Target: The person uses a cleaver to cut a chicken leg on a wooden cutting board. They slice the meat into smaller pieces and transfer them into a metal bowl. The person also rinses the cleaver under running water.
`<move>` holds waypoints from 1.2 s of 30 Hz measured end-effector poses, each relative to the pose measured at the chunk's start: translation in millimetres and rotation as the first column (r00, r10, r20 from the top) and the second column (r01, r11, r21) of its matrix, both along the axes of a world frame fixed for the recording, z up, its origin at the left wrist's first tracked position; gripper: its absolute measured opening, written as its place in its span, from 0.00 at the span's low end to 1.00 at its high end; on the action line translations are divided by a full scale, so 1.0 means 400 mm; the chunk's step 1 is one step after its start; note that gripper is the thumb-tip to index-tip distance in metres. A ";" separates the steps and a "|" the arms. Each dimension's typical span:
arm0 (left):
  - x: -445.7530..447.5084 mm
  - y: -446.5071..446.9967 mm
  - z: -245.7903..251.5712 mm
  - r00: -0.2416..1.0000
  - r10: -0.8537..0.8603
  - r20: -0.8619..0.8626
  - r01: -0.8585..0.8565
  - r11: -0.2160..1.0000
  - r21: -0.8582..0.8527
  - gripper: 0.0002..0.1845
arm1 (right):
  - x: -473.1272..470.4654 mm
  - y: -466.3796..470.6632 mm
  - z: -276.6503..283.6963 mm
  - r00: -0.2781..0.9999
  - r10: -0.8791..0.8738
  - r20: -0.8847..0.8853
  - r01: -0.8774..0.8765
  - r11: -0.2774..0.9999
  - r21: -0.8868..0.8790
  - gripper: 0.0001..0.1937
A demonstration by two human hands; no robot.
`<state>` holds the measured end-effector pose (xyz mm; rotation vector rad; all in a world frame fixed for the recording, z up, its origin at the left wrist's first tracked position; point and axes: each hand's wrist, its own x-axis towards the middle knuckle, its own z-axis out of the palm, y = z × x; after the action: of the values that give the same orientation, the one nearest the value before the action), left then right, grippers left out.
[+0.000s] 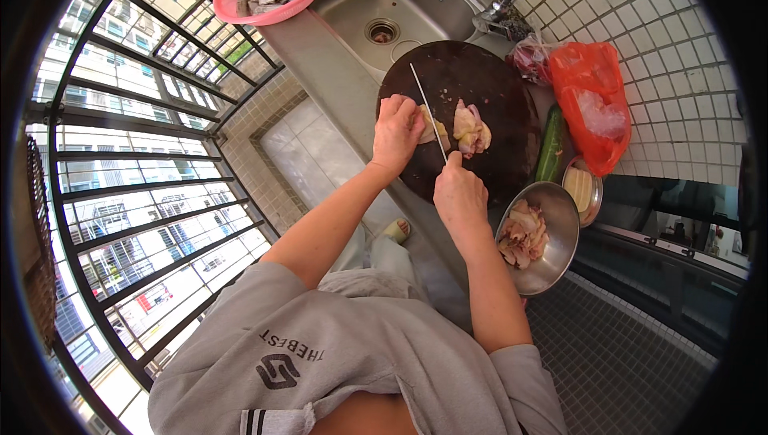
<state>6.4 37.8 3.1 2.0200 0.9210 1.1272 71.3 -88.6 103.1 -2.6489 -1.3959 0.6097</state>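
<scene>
A round dark chopping board [504,84] lies on the counter in front of me. On its left part, my left hand [398,129] has its fingers bent on a piece of raw poultry [433,126]. My right hand [461,192] is closed around the handle of a kitchen knife [427,105]; the blade, seen nearly edge-on, crosses that piece and points away from me. To the right of the blade lies another piece of raw poultry with skin [471,129]. Small scraps dot the board. Near my right forearm, a steel bowl [558,255] holds several raw poultry pieces [524,234].
A steel sink [354,6] with a tap [498,12] lies beyond the board. A pink basket [225,0] of pale pieces stands at the upper left. Along the tiled wall are a red plastic bag [591,87], a cucumber [550,147] and a bowl with pale food [578,189].
</scene>
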 end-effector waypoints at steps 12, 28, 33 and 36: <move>-0.077 0.014 0.021 0.980 -0.192 -0.057 0.196 0.977 0.085 0.18 | 0.142 0.037 -0.069 0.999 -0.034 0.024 0.021 0.912 0.409 0.13; -0.033 -0.040 0.020 0.989 -0.142 0.040 0.143 0.989 -0.032 0.23 | 0.112 -0.031 -0.058 0.997 -0.062 -0.037 0.071 0.917 0.393 0.09; -0.052 -0.039 0.019 0.989 -0.134 0.059 0.135 0.991 -0.022 0.20 | 0.109 0.005 0.044 0.998 -0.053 -0.046 0.068 0.905 0.421 0.09; -0.047 -0.041 0.013 0.990 -0.123 0.073 0.125 0.992 -0.022 0.20 | 0.113 0.052 0.250 0.970 -0.147 -0.192 0.228 0.819 0.526 0.09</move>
<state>-12.5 21.5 8.4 1.9732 0.7602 1.1058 116.6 -67.6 203.0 -2.1926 -1.0475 0.3066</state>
